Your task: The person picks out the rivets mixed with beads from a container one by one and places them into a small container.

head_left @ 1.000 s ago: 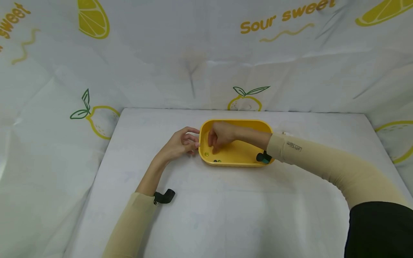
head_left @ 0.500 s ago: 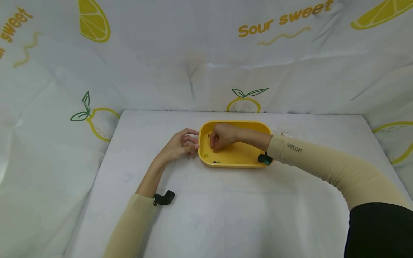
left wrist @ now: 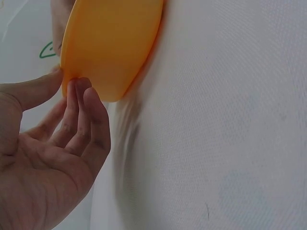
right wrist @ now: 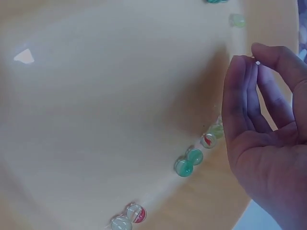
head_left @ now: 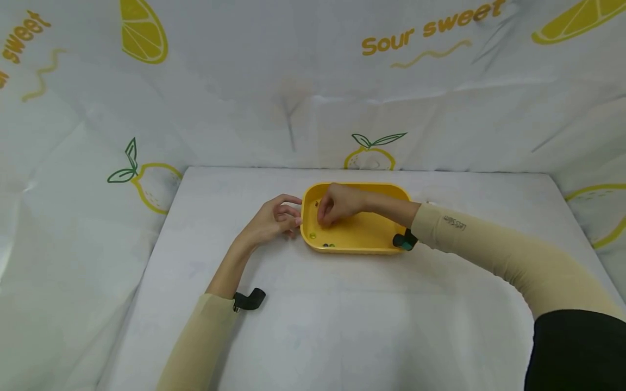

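Observation:
In the head view, a yellow tray (head_left: 362, 251) sits on the white table. My left hand (head_left: 274, 219) is at its left end; in the left wrist view its thumb touches the rim and several bent fingertips rest against the outer wall (left wrist: 115, 43). Inside the tray, my right hand (head_left: 339, 205) is bent down at the left part. Its thumb and fingertips (right wrist: 240, 72) come together on a small whitish thing (right wrist: 257, 63), mostly hidden. Glass marbles lie along the tray's edge: green ones (right wrist: 183, 167), a red-swirled one (right wrist: 208, 140) and a pale green one (right wrist: 237, 20).
More marbles, a clear one (right wrist: 121, 224) and a red-and-clear one (right wrist: 136, 213), lie along the same edge. A small clear object (head_left: 429, 202) is on the table by the right sleeve (head_left: 469, 231). White lemon-print sheeting (head_left: 244, 98) hangs behind the table.
My right hand's fingers have drawn together and risen slightly to the right, uncovering a marble at the tray's left end. The left hand and the tray have hardly moved.

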Demonstrator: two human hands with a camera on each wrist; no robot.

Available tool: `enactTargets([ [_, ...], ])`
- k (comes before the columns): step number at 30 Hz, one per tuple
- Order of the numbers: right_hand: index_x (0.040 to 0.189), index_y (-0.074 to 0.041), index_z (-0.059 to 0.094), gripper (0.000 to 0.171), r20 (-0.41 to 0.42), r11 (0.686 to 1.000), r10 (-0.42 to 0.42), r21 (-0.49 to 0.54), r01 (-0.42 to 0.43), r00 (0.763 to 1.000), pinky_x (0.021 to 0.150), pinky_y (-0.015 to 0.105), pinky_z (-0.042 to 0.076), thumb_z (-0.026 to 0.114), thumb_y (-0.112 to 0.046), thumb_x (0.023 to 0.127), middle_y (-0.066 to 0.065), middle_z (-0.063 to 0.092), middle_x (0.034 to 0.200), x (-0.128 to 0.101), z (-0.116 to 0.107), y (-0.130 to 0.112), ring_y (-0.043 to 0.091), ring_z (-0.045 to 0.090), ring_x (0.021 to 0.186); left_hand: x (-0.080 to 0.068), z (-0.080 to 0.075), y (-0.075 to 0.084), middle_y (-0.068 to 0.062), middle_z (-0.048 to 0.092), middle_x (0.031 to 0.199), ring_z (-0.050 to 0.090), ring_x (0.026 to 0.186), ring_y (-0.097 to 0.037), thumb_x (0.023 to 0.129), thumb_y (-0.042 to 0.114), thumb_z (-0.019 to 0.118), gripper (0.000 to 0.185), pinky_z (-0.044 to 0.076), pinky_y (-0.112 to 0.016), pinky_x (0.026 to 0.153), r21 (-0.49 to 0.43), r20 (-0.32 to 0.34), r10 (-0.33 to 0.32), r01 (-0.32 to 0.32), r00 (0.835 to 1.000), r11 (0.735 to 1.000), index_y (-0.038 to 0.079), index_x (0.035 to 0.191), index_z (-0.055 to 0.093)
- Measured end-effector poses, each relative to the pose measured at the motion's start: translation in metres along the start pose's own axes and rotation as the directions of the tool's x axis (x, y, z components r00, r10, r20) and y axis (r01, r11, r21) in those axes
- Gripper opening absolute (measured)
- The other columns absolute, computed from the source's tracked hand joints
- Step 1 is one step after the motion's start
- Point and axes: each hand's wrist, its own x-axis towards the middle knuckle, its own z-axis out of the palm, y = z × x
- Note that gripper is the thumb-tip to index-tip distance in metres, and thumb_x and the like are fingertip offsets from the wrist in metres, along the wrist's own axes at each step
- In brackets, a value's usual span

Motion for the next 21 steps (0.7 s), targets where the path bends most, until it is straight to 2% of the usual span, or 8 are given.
enactTargets([
  [6,0.107,-0.003,0.083,0.014,-0.027,0.995,0.044,0.093,-0.041,0.999,0.081,0.022,0.065,0.08,-0.012,0.097,0.008,0.083,0.101,-0.011,-0.007,-0.004,0.011,0.073,0.083,0.001,0.0,-0.001,-0.023,0.071,0.12,0.072,0.091,-0.032,0.103,0.007,0.072,0.049,0.068,-0.036,0.079,0.006,-0.002,-0.011,0.011,1.0,1.0,0.006,0.149,0.054],
  [13,0.12,0.003,0.078,0.027,-0.056,0.977,0.086,0.201,-0.073,0.995,0.089,0.027,0.067,0.078,-0.013,0.098,0.011,0.083,0.109,-0.032,-0.019,-0.005,0.02,0.078,0.096,0.001,0.0,-0.001,-0.021,0.072,0.118,0.072,0.09,-0.03,0.103,0.007,0.072,0.051,0.067,-0.035,0.078,0.015,-0.005,-0.017,0.017,1.0,1.0,0.006,0.15,0.054],
  [16,0.119,0.002,0.078,0.026,-0.082,0.973,0.092,0.22,-0.072,0.992,0.094,0.035,0.067,0.078,-0.014,0.099,0.015,0.082,0.111,-0.044,-0.025,-0.009,0.027,0.079,0.1,0.001,0.0,0.0,-0.018,0.072,0.117,0.072,0.091,-0.029,0.102,0.008,0.073,0.052,0.067,-0.035,0.079,0.025,-0.009,-0.021,0.022,1.0,0.999,0.006,0.151,0.053],
  [21,0.113,-0.002,0.079,0.019,-0.135,0.974,0.078,0.221,-0.047,0.988,0.094,0.042,0.068,0.078,-0.015,0.099,0.01,0.081,0.102,-0.067,-0.037,-0.01,0.025,0.077,0.094,0.001,-0.001,0.0,-0.017,0.072,0.116,0.072,0.091,-0.03,0.102,0.008,0.073,0.052,0.067,-0.035,0.078,0.029,-0.008,-0.017,0.018,1.0,0.999,0.006,0.15,0.054],
])
